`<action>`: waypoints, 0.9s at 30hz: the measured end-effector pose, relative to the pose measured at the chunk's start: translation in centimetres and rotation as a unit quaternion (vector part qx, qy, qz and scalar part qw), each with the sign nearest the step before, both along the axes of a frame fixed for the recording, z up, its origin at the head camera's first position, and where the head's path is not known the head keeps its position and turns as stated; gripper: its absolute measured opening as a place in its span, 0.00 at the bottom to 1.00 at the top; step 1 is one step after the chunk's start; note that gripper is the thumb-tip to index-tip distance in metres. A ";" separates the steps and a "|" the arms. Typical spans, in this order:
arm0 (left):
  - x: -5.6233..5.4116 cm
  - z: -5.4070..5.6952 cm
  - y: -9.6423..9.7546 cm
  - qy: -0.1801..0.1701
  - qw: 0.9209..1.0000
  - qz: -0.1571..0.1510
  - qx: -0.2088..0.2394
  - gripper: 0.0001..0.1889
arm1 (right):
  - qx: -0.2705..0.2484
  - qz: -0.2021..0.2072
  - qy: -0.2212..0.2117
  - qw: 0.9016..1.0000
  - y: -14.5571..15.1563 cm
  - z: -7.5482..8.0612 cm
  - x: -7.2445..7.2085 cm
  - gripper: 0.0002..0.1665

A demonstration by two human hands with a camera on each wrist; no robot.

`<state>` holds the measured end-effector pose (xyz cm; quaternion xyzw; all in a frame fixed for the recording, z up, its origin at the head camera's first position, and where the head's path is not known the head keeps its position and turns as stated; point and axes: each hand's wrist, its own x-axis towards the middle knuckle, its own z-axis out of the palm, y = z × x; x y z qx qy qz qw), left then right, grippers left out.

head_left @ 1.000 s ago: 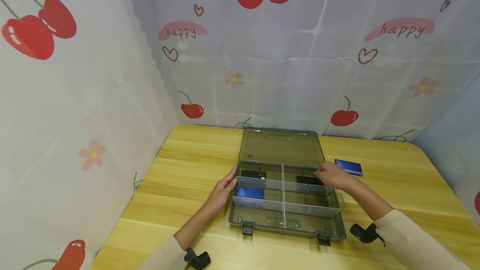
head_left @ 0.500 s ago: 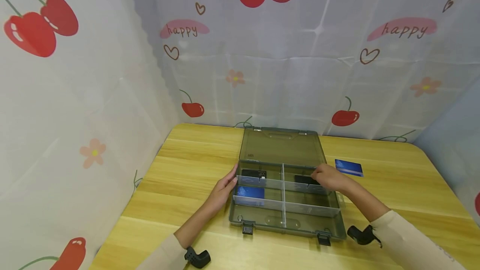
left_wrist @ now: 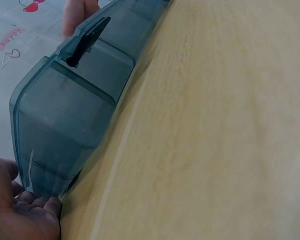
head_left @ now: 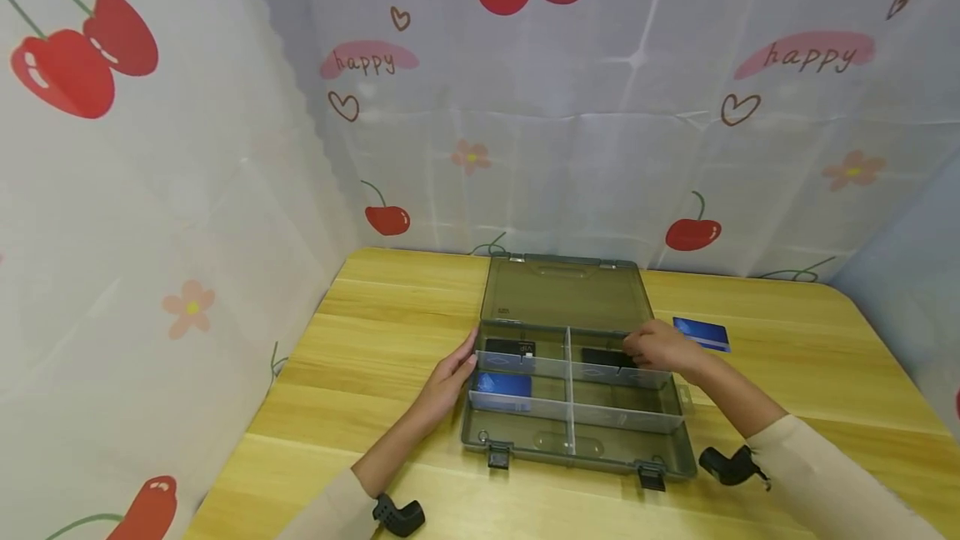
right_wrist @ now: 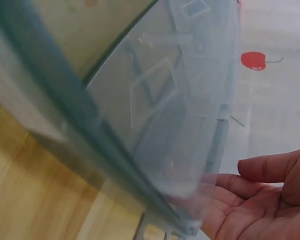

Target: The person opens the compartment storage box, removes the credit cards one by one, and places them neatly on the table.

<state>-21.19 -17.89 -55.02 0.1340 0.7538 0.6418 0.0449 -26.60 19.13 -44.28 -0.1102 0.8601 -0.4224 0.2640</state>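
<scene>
A dark translucent divided box [head_left: 588, 461] lies with its lid [head_left: 566, 290] swung back. My left hand [head_left: 450, 377] rests along its left side, fingers fairly straight; in the left wrist view the fingertips touch the box's corner. My right hand [head_left: 660, 348] reaches over the right wall into the back right compartment, its fingers at a black card [head_left: 600, 356]. The right wrist view shows the thumb apart from the fingers, which pass behind a clear divider [right_wrist: 155, 95]. Another black card [head_left: 506, 347] marked VIP lies back left, and a blue card [head_left: 502, 388] middle left.
Another blue card [head_left: 701, 333] lies on the wooden table [head_left: 360, 307], right of the lid. Two dark latches [head_left: 498, 455] hang open at the box's front. A cherry-printed curtain [head_left: 555, 165] stands behind the table, with more on the left and right.
My right hand has shifted slightly left inside the back right compartment, and the black card there has slid left with it. The left hand stays at the box's side.
</scene>
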 end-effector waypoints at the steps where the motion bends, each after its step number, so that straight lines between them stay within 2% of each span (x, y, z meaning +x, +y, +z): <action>1: 0.0 0.0 0.0 -0.001 1.000 0.000 -0.001 0.28 | -0.005 -0.008 -0.012 1.000 0.2 0.2 0.0 0.21; 5: -0.1 0.0 0.0 0.001 1.000 0.001 0.002 0.28 | -0.010 -0.023 -0.037 0.999 0.9 0.8 0.0 0.26; 13: -0.1 0.0 0.0 -0.001 1.000 0.004 -0.003 0.28 | -0.014 -0.033 -0.058 0.998 1.0 0.5 -0.4 0.26; 19: 0.0 0.0 0.0 -0.003 1.000 0.001 -0.003 0.28 | -0.083 -0.070 -0.113 0.988 1.1 -0.1 -0.7 0.25; 27: 0.0 0.0 0.1 -0.001 1.000 0.002 0.001 0.28 | -0.153 -0.066 -0.164 0.972 1.6 -0.5 -0.8 0.27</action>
